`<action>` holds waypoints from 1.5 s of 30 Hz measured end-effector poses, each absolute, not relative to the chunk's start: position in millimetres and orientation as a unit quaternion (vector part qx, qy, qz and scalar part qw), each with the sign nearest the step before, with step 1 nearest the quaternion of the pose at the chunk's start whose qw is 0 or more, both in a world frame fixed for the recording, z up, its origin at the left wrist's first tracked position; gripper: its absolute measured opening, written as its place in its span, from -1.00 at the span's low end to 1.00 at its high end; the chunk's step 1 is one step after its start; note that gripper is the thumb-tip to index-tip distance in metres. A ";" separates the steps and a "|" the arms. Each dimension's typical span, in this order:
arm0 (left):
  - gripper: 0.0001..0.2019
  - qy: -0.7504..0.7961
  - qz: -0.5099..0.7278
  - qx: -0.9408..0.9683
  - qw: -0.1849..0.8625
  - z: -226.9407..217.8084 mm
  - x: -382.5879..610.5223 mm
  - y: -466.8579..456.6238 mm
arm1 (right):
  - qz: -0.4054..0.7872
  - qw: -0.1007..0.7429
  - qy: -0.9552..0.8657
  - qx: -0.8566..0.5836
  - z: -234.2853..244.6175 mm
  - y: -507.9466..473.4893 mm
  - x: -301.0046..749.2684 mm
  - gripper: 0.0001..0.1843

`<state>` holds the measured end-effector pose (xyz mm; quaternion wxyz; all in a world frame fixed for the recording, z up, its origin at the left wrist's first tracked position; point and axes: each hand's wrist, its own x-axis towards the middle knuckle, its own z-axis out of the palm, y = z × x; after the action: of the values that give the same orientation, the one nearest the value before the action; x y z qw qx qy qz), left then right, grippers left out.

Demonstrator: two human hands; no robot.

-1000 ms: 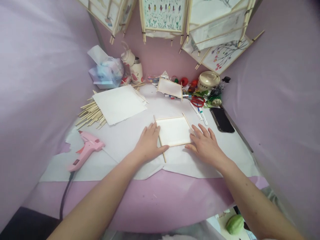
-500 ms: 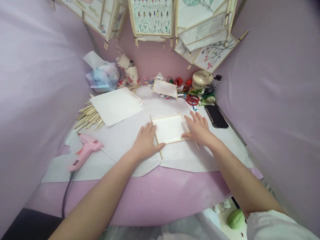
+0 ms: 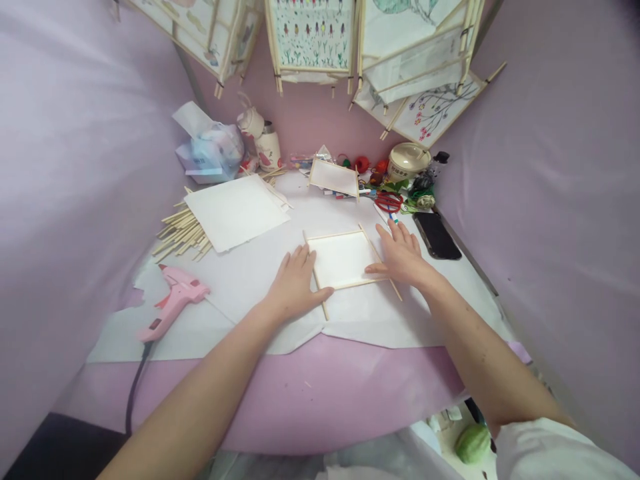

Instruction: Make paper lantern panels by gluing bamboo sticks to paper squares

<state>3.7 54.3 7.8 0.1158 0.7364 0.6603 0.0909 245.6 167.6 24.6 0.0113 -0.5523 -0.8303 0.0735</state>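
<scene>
On the paper-covered table [image 3: 240, 280], a stick-framed paper panel [image 3: 341, 259] lies flat between both hands. The left hand [image 3: 295, 287], fingers together, presses its left stick; the right hand [image 3: 403, 257], fingers spread, presses its right stick, seemingly pinning it against sliding.

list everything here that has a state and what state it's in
left hand, open, flat on the frame's left stick
right hand, open, flat on the frame's right edge
paper frame, lying flat
glue gun, lying on its side, cord attached, untouched
phone, face up, screen dark
tissue pack, open, a tissue sticking out
small frame, propped tilted at the back
sticks, loose heap, partly under white sheets
</scene>
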 end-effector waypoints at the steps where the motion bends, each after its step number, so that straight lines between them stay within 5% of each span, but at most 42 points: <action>1: -0.10 0.659 0.094 0.737 0.115 7.2 3.5 54.3 | 0.083 0.014 -0.836 -0.543 23.3 166.8 242.2 0.22; 19: -0.10 0.658 0.104 0.737 0.118 5.2 2.4 53.0 | 0.146 0.005 -0.866 -0.479 27.0 147.5 189.0 0.27; 28: -0.09 0.657 0.110 0.737 0.118 3.6 2.4 52.3 | 0.152 0.041 -0.878 -0.452 17.5 136.5 176.9 0.14; 35: -0.06 0.657 0.110 0.732 0.145 10.6 -1.2 50.7 | 0.139 0.218 -0.844 -0.469 4.4 172.1 231.1 -0.18; 45: -0.01 0.655 0.030 0.748 0.099 25.1 10.4 88.3 | 0.097 0.102 -0.897 -0.419 -6.2 179.6 233.2 -0.13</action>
<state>10.4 88.3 25.1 0.0992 0.7485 0.6550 0.0302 233.2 179.6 -6.2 0.1023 -0.4188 -0.8970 0.0975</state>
